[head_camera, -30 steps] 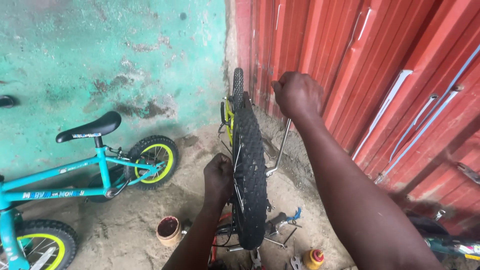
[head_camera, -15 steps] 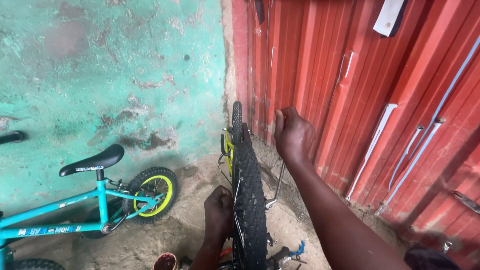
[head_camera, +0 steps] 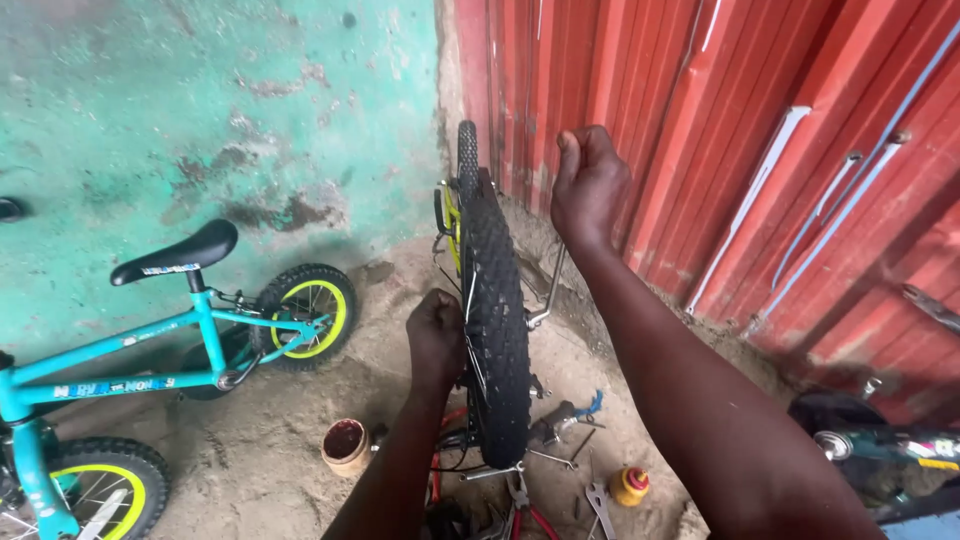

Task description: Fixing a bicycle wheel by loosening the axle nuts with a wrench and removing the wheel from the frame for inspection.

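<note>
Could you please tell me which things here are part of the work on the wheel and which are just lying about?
In hand:
- knobby wheel, left hand at its hub side
- right hand, fisted above the tyre

Lying about:
- teal bike
- small tub
- yellow bottle
- spanner and pliers on the ground

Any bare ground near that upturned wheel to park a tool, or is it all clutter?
Bare sand lies between the small cup and the teal bike's rear wheel, and behind the knobby tyre toward the red metal wall. Crowded: under the tyre, with spanners, pliers and a yellow bottle.
</note>
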